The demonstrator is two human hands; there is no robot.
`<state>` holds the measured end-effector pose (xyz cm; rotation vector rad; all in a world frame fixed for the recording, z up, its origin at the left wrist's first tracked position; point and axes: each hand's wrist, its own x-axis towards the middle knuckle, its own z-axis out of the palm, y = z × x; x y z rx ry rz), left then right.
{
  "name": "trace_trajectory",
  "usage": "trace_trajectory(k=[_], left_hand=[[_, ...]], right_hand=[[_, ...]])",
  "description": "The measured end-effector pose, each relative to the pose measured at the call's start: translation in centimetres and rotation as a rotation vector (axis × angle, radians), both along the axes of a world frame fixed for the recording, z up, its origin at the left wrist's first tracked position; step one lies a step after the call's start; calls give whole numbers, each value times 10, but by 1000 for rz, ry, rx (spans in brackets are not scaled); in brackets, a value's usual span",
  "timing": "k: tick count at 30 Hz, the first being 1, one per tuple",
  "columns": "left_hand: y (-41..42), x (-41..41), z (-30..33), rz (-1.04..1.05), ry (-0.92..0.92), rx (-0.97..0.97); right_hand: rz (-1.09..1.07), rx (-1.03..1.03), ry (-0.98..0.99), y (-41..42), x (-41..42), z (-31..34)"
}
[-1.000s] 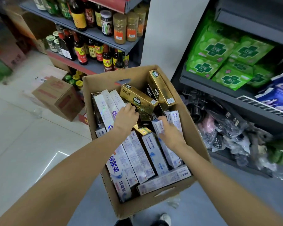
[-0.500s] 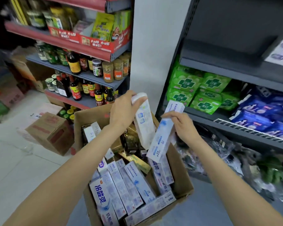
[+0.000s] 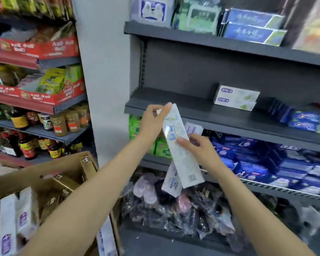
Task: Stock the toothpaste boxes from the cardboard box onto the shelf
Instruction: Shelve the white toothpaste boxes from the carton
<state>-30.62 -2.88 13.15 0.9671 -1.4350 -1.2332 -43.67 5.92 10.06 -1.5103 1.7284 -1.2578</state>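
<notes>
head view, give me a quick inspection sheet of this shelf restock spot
surface: dark grey shelf, left part bare, two white boxes stacked further right.
job's things: front toothpaste box held tilted in front of the shelf; second toothpaste box behind it; cardboard box lower left, more white and gold boxes inside.
clutter: bagged goods piled on the bottom shelf.
grippers: left hand pinches the front box's top end; right hand grips the boxes mid-length.
cables: nothing seen.
surroundings: sauce bottles and jars on the left rack; blue packs on the shelf below.
</notes>
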Motion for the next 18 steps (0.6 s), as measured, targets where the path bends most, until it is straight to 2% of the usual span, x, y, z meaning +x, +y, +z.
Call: trace_trajectory(k=[2,5,8,11,14,17,18], left_hand=[[13,-39,5,-120,111,168],[30,-93,-3,-324,-22,262],[36,-135,-7,-413,-247,28],[36,-176,5,-516,-450,-224],[17,-209,19,-453,-441,-139],[-18,-237,24,-437,-347,-63],[-30,-244,26,-435,-321,-29]], right_hand=[[-117,-64,-23,6,-39,14],[-317,-88,-36,2,-96,26],[-431,27,-105,-11,-148,33],[-453,122,-1,-24,-183,39],[-384,31,165,-34,-206,46],[-335,-179,87,-43,-228,50],[-328,-196,116,-48,-237,54]])
